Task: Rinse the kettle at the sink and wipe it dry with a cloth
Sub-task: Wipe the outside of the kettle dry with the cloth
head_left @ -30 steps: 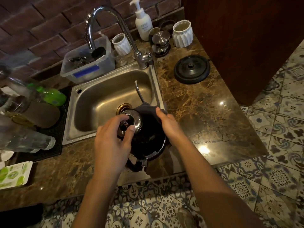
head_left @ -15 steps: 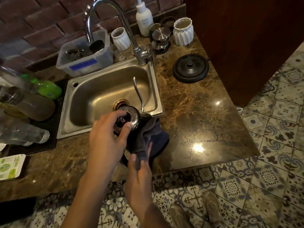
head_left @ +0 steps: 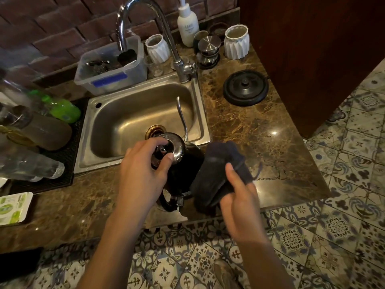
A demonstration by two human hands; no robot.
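A dark gooseneck kettle (head_left: pixel 183 170) with a shiny steel lid stands on the marble counter's front edge, just in front of the steel sink (head_left: pixel 129 119). Its thin spout (head_left: pixel 182 117) rises over the basin. My left hand (head_left: pixel 141 174) grips the lid from above. My right hand (head_left: pixel 239 199) holds a dark blue cloth (head_left: pixel 218 172) bunched against the kettle's right side. The kettle's black handle (head_left: pixel 168 202) points toward me, partly hidden under my left hand.
The curved tap (head_left: pixel 145 21) stands behind the sink. The kettle's black round base (head_left: pixel 245 87) lies on the counter at right. Also there: a plastic tub (head_left: pixel 110 67), white cups (head_left: pixel 237 41), a soap bottle (head_left: pixel 187 24), a steel canister (head_left: pixel 208 50), and bottles on a mat (head_left: pixel 41 130) at left.
My right hand with the cloth swept from the kettle's far right side down to its front, then back up along its right side. My left hand stayed on the lid.
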